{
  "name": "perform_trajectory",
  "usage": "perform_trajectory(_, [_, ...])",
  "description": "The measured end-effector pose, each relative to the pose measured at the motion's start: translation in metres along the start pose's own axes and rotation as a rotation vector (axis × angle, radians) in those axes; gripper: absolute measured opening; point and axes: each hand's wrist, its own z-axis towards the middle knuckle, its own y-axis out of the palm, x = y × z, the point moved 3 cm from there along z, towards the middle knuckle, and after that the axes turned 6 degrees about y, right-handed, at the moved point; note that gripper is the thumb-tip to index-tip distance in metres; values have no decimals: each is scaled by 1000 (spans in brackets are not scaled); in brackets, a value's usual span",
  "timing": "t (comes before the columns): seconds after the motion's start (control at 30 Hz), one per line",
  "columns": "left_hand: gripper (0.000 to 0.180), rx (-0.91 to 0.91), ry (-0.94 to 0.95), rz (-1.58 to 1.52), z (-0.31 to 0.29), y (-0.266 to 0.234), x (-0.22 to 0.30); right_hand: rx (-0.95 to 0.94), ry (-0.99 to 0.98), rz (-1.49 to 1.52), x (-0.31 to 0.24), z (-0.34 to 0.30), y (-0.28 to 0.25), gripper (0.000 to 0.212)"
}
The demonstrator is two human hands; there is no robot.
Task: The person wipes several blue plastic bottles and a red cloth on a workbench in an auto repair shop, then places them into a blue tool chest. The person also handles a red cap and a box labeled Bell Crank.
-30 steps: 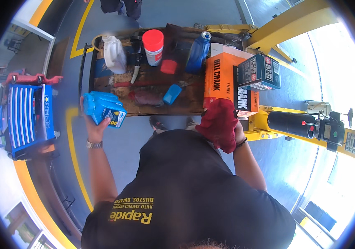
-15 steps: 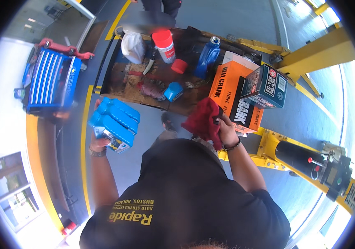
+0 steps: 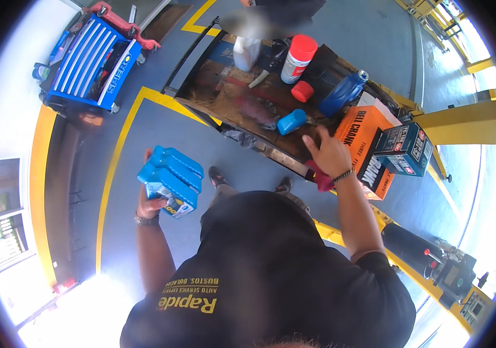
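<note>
My left hand [image 3: 150, 204] is wrapped round a cluster of blue plastic bottles [image 3: 172, 177], held up over the floor to the left. The nearest one shows a printed label. Over the front edge of the cart [image 3: 224, 107] is my right hand [image 3: 330, 153], its fingers stretched out and apart. A dark red cloth [image 3: 319, 176] lies below that hand, partly hidden by it. Just beyond my right fingers a small blue bottle [image 3: 292, 122] lies on the cart. An orange box [image 3: 355, 124] stands right of the hand.
A dark green box [image 3: 404, 148] rests on the orange one. Farther back are a red-capped canister [image 3: 297, 61], a red cap [image 3: 302, 91], a dark blue jug [image 3: 343, 93] and a whitish bag [image 3: 246, 53]. A blue tool cabinet [image 3: 88, 61] and yellow lift [image 3: 462, 123] flank the cart.
My right hand has gone forward over the cart's edge and spread its fingers; the cloth is no longer gripped up in it. My left hand still holds the bottles. The view has turned.
</note>
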Motion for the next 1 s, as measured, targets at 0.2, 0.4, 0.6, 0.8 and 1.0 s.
perform_trajectory(0.2, [140,-85,-101,71,0,-91,3,114,-156,-30,-63,55,-11,56])
perform_trajectory(0.4, [140,-109,-167,0,-2,-177,21,153,-13,37,-80,45,-35,43])
perform_trajectory(0.6, [138,-178,-182,10,22,-224,30,248,119,62,-84,-18,-80,40])
perform_trajectory(0.8, [140,-244,-223,11,59,-218,22,262,129,179,-54,-75,-122,41])
perform_trajectory(1.0, [140,-336,-226,95,81,-187,13,163,326,99,-17,-124,-159,36])
